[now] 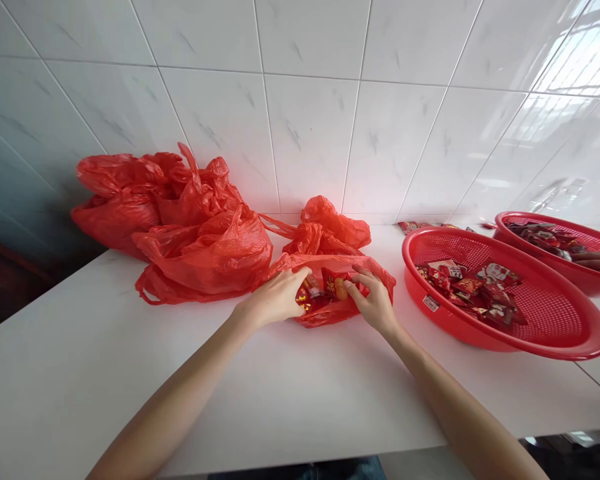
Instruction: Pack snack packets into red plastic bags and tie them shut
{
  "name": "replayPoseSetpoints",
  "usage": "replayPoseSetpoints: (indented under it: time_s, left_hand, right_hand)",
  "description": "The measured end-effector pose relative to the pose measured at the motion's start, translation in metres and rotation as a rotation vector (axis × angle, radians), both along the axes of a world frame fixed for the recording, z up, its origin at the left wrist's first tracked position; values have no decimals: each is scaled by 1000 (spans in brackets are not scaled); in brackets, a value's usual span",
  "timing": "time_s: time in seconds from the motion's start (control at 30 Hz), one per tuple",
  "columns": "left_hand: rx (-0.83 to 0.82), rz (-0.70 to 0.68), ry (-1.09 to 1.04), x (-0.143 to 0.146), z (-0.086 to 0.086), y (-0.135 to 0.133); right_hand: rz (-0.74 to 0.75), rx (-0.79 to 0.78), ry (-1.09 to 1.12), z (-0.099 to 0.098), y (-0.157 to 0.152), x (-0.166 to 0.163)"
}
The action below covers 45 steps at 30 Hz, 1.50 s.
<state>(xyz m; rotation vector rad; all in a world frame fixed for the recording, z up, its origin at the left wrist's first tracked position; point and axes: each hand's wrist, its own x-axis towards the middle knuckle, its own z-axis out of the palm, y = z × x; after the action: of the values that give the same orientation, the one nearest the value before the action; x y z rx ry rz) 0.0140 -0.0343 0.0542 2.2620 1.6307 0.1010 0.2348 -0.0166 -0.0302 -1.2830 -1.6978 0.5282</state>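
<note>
A red plastic bag [325, 319] lies on the white counter with its mouth spread, and several shiny red wrapped snack packets are inside. My left hand [281, 295] reaches into the left side of the mouth, its thumb and fingers curled around a red packet with gold print [307, 298]; some fingertips are hidden. At the other side my right hand [374, 299] pinches a red packet with a yellowish picture [334, 285] between thumb and fingers. The bag's near edge sags below both hands.
Full red bags [205, 250] crowd the left, and a knotted red bag [325, 227] sits behind. On the right, a red colander [570, 320] holds several packets [490, 293]. Another person's hand [597, 261] is in a second red colander [540, 257]. A tiled wall [310, 133] closes the back.
</note>
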Motion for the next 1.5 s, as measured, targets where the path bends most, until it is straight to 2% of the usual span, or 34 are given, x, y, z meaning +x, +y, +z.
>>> replayPoseSetpoints:
  time_s: [0.17,0.3,0.47,0.6,0.8,1.0,1.1,1.2,1.3,1.4,1.5]
  left_hand:
    - [-79,-11,6,-2,7,-6]
    - [-133,-57,-29,-2,13,-11]
    - [-162,-47,-9,-5,22,-13]
    - [-166,-15,-10,-8,30,-17]
    - [-194,38,29,-8,36,-25]
    - [-233,1,49,-4,26,-21]
    - [-211,-23,49,-3,21,-17]
    - [-158,-105,72,-2,19,-13]
    - [-221,-129,125,1,19,-9]
    - [-312,-112,188,4,15,-7]
    - [-325,-151,231,5,10,-7]
  right_hand:
    - [-40,20,-95,0,-5,-4]
    - [-72,-43,-112,2,-10,-6]
    - [46,-49,-242,15,-20,-4]
    - [69,-32,-318,28,-26,-3]
    - [110,-236,-619,39,-33,-4]
    - [156,-430,-795,37,-34,-7]
    - [161,-385,-808,34,-32,-6]
    - [76,-255,-807,31,-31,-8]
    - [-2,-159,-803,30,-30,-11]
    - [17,-152,-821,30,-30,-13]
    - [47,-195,-858,28,-30,-13]
